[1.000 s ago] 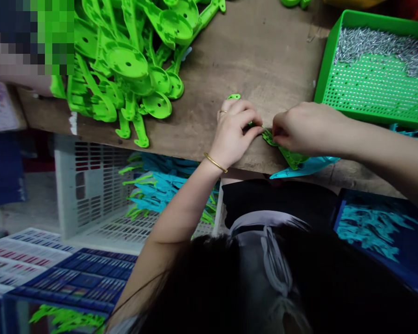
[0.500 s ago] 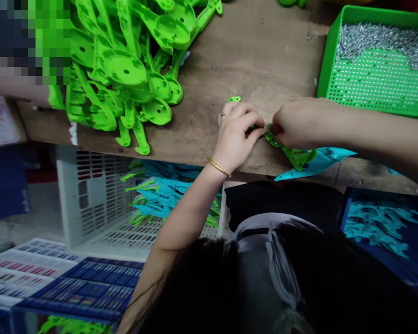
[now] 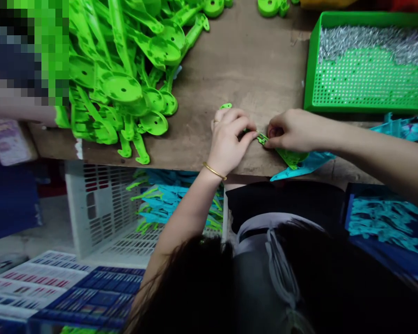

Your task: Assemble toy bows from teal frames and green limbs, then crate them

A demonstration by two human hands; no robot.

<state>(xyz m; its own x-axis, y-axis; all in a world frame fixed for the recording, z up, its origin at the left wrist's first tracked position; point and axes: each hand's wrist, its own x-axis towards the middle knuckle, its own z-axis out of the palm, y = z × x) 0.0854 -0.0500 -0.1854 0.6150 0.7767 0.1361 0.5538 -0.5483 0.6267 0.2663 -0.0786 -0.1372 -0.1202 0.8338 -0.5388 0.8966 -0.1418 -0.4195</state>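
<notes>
A bright green plastic part (image 3: 291,159) lies at the table's near edge on top of a turquoise plastic part (image 3: 301,170). My left hand (image 3: 231,138), with a gold bangle at the wrist, closes its thumb and fingers at the green part's narrow end. Another green tip (image 3: 226,106) sticks out beyond my left fingers; whether it belongs to the same part is hidden. From the other side, my right hand (image 3: 294,130) is pinched against the green part, close to my left thumb. Anything small between my right fingertips is too hidden to make out.
A heap of green plastic parts (image 3: 121,88) covers the table's left side. At right stands a green perforated basket (image 3: 310,88) with small silvery metal pieces (image 3: 365,39). More turquoise parts (image 3: 409,127) lie below it. A white crate (image 3: 90,236) sits under the table edge.
The view has shifted slightly, bringing more of the right side's turquoise parts into sight. My right hand has turned so its pinched thumb and fingers show; my left hand keeps its grip.
</notes>
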